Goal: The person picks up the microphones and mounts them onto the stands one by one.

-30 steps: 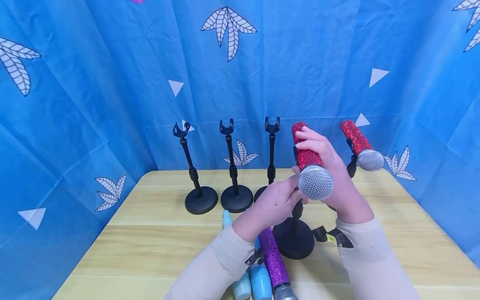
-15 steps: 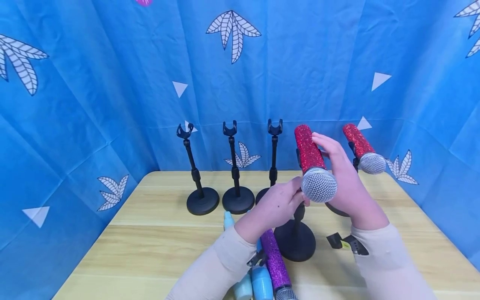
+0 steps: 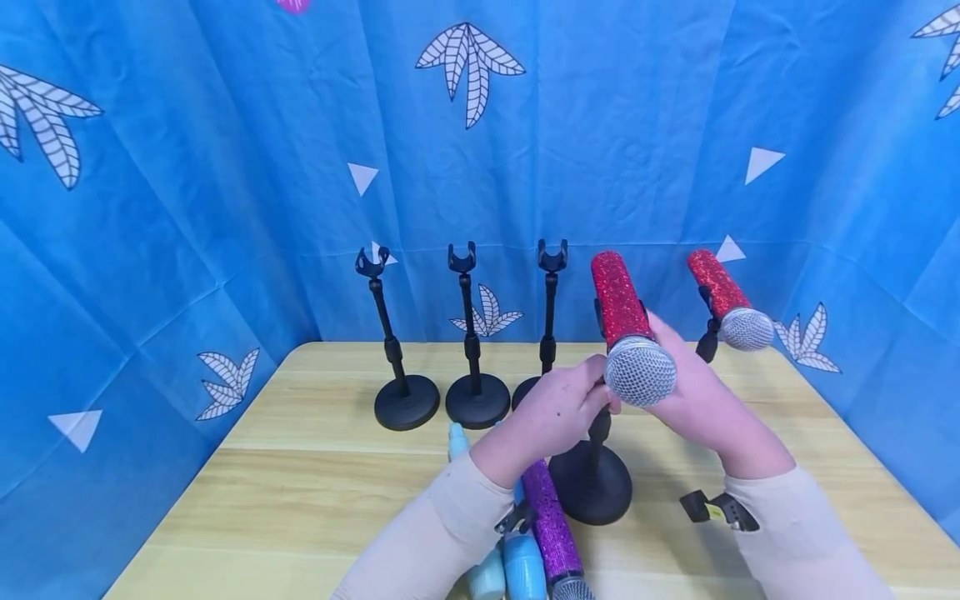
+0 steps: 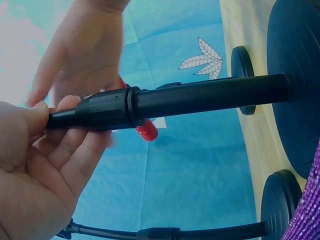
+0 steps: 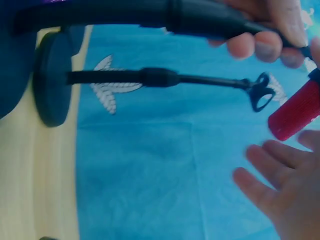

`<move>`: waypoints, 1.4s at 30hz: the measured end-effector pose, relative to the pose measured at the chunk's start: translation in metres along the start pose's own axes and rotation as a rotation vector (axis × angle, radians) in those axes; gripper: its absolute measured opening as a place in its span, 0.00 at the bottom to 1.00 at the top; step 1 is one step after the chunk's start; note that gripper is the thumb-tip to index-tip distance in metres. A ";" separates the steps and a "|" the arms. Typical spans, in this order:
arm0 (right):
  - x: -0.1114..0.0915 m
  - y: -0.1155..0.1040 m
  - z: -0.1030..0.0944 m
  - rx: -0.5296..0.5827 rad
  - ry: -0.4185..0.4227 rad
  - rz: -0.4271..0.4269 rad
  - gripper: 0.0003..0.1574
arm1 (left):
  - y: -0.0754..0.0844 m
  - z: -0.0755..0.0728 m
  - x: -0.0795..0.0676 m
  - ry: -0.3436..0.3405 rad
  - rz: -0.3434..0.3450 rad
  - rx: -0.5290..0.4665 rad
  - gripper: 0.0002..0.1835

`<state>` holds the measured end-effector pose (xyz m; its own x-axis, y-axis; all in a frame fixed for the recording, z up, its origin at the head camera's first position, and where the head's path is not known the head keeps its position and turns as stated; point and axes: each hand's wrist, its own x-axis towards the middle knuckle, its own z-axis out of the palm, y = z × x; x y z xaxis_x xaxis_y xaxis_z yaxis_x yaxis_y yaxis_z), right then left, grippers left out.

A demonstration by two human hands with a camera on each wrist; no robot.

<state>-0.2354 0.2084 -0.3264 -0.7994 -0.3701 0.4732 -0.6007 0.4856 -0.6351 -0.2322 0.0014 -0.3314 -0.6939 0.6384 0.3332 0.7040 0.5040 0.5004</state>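
Gripping a black stand (image 4: 200, 96), left hand (image 3: 561, 408); yellow strap label (image 3: 715, 512), illegible.

The stand (image 3: 591, 485) in your left hand (image 3: 558, 408) looks like smooth black plastic, mostly matt. The red microphone (image 3: 621, 298) has a rough, sparkling glitter finish and a metal-looking mesh head (image 3: 641, 372); the purple microphone (image 3: 551, 527) glitters coarsely too. Your sleeves (image 3: 442, 521) are matt cloth. Before you, the tabletop (image 3: 315, 492) shows smooth wood grain, and the backdrop (image 3: 615, 125) looks like creased cloth with a faint sheen.

My left hand (image 5: 287, 20) grips a black stand (image 5: 200, 19); a red handle (image 5: 295, 111) lies between it and my right hand (image 5: 294, 185).
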 end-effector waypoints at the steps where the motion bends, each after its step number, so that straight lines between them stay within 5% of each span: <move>1: -0.001 0.004 0.002 0.011 -0.046 0.003 0.47 | 0.000 0.000 0.000 0.007 0.008 0.010 0.07; 5: -0.008 0.018 0.011 -0.083 -0.196 0.020 0.38 | 0.000 0.000 0.000 0.010 0.017 0.017 0.07; 9: -0.015 0.027 0.026 -0.227 -0.343 0.084 0.59 | 0.001 0.000 0.001 0.009 0.015 0.023 0.07; 12: -0.018 0.033 0.043 -0.226 -0.487 0.125 0.69 | 0.000 -0.001 0.001 0.015 0.020 0.020 0.05; 17: -0.022 0.040 0.065 -0.189 -0.645 0.163 0.60 | 0.000 0.000 0.000 -0.035 -0.021 -0.056 0.04; 25: -0.022 0.040 0.073 -0.209 -0.644 0.175 0.60 | 0.000 -0.003 -0.001 -0.071 0.014 -0.034 0.08; 35: -0.021 0.039 0.070 -0.186 -0.648 0.246 0.61 | -0.010 -0.009 -0.004 -0.238 0.089 0.009 0.30; 42: -0.022 0.042 0.072 -0.177 -0.641 0.228 0.64 | -0.013 -0.004 -0.003 -0.205 0.146 0.058 0.26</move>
<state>-0.2423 0.1799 -0.4075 -0.7777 -0.6111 -0.1475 -0.4536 0.7080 -0.5412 -0.2400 -0.0092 -0.3362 -0.5429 0.8087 0.2263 0.8061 0.4263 0.4104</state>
